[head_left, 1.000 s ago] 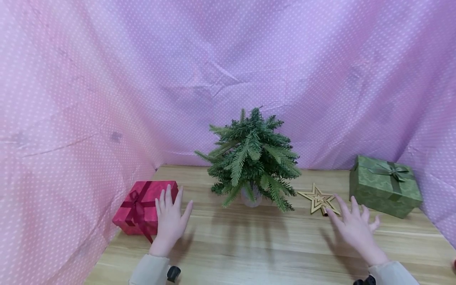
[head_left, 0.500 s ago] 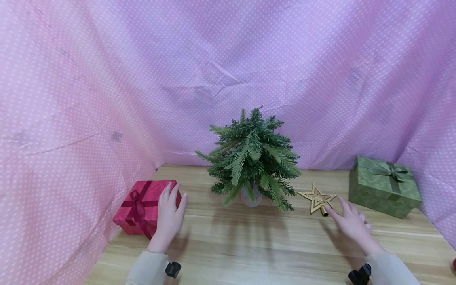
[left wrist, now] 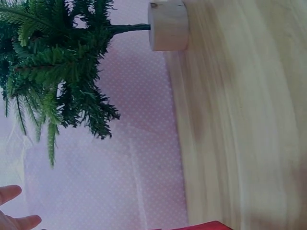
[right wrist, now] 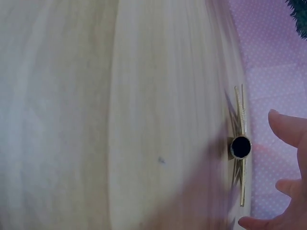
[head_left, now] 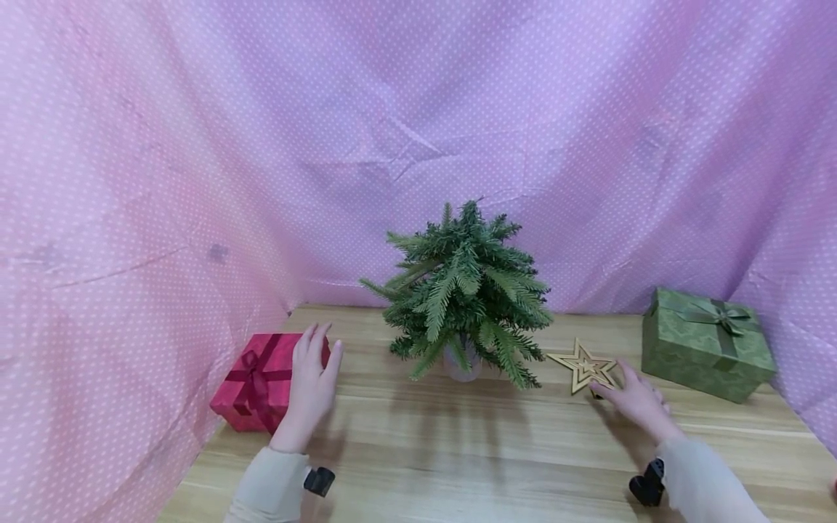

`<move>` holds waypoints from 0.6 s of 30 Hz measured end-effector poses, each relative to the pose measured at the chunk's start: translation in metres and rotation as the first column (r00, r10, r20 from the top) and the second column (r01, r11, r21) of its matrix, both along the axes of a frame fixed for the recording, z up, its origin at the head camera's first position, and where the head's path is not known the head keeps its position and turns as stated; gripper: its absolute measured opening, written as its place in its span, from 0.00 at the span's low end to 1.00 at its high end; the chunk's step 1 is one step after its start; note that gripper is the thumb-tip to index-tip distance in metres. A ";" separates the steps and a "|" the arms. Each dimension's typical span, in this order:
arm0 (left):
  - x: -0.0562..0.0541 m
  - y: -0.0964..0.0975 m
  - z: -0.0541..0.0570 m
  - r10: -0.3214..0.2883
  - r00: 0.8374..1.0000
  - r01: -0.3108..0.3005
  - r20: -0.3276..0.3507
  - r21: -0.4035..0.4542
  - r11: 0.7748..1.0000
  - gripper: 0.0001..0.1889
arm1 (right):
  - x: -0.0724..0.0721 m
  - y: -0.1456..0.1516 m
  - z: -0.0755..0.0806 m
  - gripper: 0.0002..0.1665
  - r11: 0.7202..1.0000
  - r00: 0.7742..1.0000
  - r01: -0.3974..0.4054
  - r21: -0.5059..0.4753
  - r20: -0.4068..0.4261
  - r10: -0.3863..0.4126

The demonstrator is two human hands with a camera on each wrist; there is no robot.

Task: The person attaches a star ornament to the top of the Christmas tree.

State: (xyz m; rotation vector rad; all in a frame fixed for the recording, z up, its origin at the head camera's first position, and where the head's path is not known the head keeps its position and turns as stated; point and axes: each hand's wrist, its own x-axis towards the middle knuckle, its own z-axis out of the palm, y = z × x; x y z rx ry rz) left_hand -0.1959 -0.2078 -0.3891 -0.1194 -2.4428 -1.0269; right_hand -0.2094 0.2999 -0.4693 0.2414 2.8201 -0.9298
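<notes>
Okay, we have the right hand (head_left: 637, 401) at the gold star (head_left: 586, 367), thumb and fingers apart, no grip; can't tell if fingertips touch it. Star sits on the tabletop (head_left: 458, 465) between the tree (head_left: 467, 280) and the green box (head_left: 706, 341). Our left hand (head_left: 312, 385) has fingers extended by the red box (head_left: 280, 356), contact unclear.

Gold star's (head_left: 585, 367) tube (head_left: 596, 395), partly hidden behind the right fingers (head_left: 607, 393) (contact possible but unclear).
</notes>
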 end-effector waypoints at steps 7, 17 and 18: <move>-0.003 0.004 0.011 -0.033 0.999 0.034 -0.036 0.006 0.999 0.23 | -0.006 0.003 -0.003 0.62 1.000 1.000 -0.004 0.013 -0.010 0.004; -0.010 0.009 0.035 -0.075 0.992 0.077 -0.099 0.010 0.997 0.24 | -0.015 0.007 -0.004 0.56 0.999 0.996 -0.039 0.026 -0.081 0.041; -0.011 0.009 0.037 -0.077 0.993 0.078 -0.095 0.008 0.997 0.24 | -0.016 0.007 -0.004 0.56 0.999 0.996 -0.040 0.014 -0.080 0.041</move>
